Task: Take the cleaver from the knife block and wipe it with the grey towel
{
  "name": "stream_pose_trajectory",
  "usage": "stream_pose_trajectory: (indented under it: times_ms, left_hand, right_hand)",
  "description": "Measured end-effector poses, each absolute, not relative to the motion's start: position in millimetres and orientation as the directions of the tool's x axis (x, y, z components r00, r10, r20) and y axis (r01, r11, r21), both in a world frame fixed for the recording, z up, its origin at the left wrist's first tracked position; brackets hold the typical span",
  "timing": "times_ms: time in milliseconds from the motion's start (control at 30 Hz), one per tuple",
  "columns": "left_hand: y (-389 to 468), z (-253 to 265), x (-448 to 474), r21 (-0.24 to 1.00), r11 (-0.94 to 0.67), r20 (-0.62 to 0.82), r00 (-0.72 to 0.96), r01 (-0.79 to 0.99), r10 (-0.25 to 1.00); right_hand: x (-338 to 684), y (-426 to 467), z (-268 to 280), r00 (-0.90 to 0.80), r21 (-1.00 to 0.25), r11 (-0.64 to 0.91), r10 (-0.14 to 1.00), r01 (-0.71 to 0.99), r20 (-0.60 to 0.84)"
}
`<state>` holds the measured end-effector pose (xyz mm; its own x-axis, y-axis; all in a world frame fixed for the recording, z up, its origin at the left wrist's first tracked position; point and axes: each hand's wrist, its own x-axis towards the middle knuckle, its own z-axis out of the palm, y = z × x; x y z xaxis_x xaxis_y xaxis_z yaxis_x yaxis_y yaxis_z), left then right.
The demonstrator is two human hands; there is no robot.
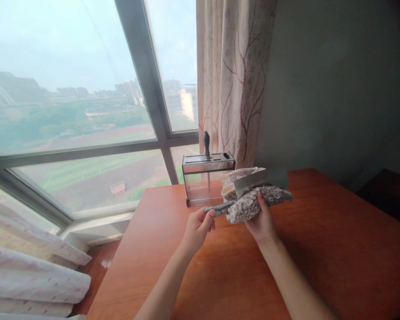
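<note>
Over the desk (203, 275), what's held?

Knife (248, 182), up in front of the rack (184, 184). Broad blade, partly hidden by cloth (253, 205).

Hands?

Left hand (200, 226): fingers and thumb closed on the knife's handle. Right hand (262, 220): clamped on the cloth from below, thumb on its near face. Cloth shows on both sides of the blade.

Handling?

Knife: stiff, probably a bit heavy toward the blade, slick where bare metal shows. Cloth: soft, light, shaggy; should squash easily and grip fine.

Where to grab?

Handle for the knife, full wrap; that left hold looks more like a fingertip pinch. Cloth by its thick middle, fingers off the edge. Can't tell which edge is sharp; the cloth covers the lower one.
</note>
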<state>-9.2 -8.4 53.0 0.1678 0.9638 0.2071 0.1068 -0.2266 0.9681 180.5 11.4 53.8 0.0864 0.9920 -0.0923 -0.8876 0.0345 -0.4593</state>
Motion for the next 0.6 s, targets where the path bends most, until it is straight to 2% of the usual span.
stream_pose_trajectory:
  times_ms: [100, 333, 467, 600]
  left_hand:
    - [-10.5, 51.5, -7.2, 0.953, -0.268, 0.239, 0.190, 0.142, 0.952]
    - [-11.3, 46.5, -7.1, 0.950, -0.292, 0.272, 0.164, 0.108, 0.948]
    - [-10.9, 35.4, 1.3, 0.963, -0.269, 0.266, 0.125, 0.003, 0.956]
    - [-15.5, 23.3, 16.9, 0.977, -0.163, 0.194, 0.265, -0.135, 0.945]
  right_hand:
    - [176.1, 8.3, 54.3, 0.093, -0.467, 0.048, 0.993, -0.883, -0.073]
    - [159.0, 1.0, 53.9, -0.008, -0.500, -0.036, 0.998, -0.865, -0.058]
    - [156.9, 2.2, 52.9, 0.023, -0.492, -0.017, 0.997, -0.870, -0.076]
    - [159.4, 2.9, 50.3, -0.014, -0.475, -0.043, 0.998, -0.879, -0.064]
